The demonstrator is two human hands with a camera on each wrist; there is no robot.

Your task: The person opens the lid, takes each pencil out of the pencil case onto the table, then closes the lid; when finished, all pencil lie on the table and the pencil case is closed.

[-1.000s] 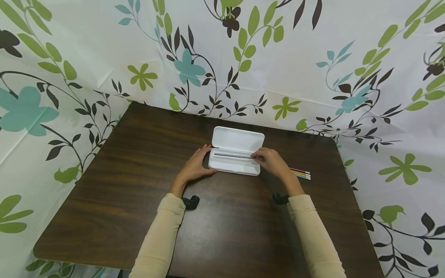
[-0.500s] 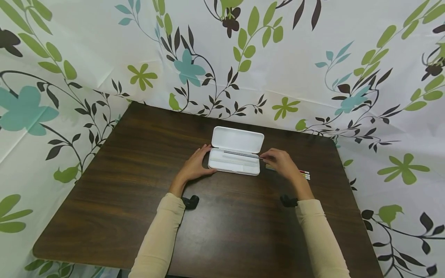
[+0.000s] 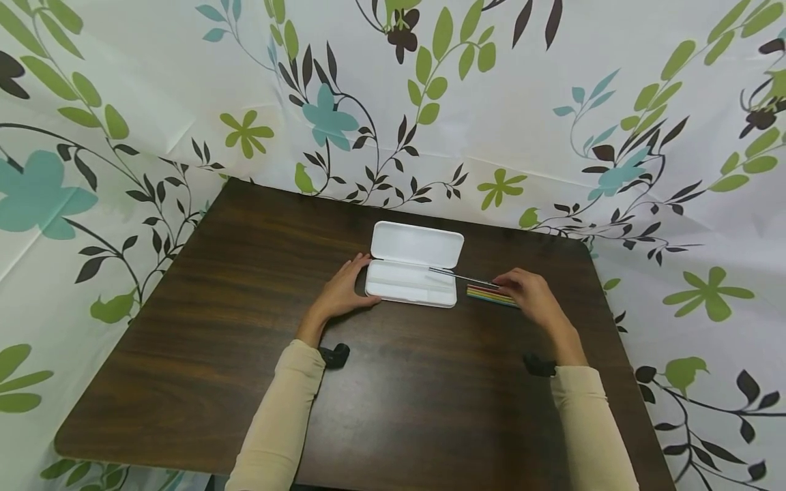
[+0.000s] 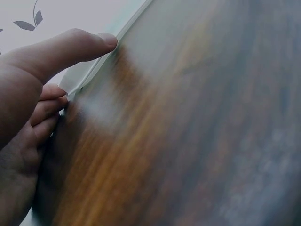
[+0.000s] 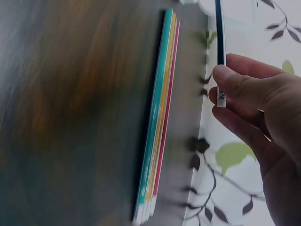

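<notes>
An open white pencil case (image 3: 411,300) lies on the brown table, its lid (image 3: 417,244) raised at the back. My left hand (image 3: 340,290) holds the case's left end, thumb at the front edge and fingers at the back corner; the left wrist view shows the thumb (image 4: 70,49) on the rim. My right hand (image 3: 533,298) pinches a dark pencil (image 5: 220,42) near its white eraser end. The pencil's far end reaches over the case's right part. Below the right hand, several coloured pencils (image 5: 161,101) lie side by side on the table.
The dark wood-grain table (image 3: 393,409) extends around the case. A white cloth with leaf and flower prints (image 3: 368,82) hangs behind and at both sides of it. Each wrist wears a black camera mount, one at the left wrist (image 3: 335,356).
My right hand has drawn the dark pencil out of the case toward the right, over the coloured pencils. The left hand has stayed at the case's left end.
</notes>
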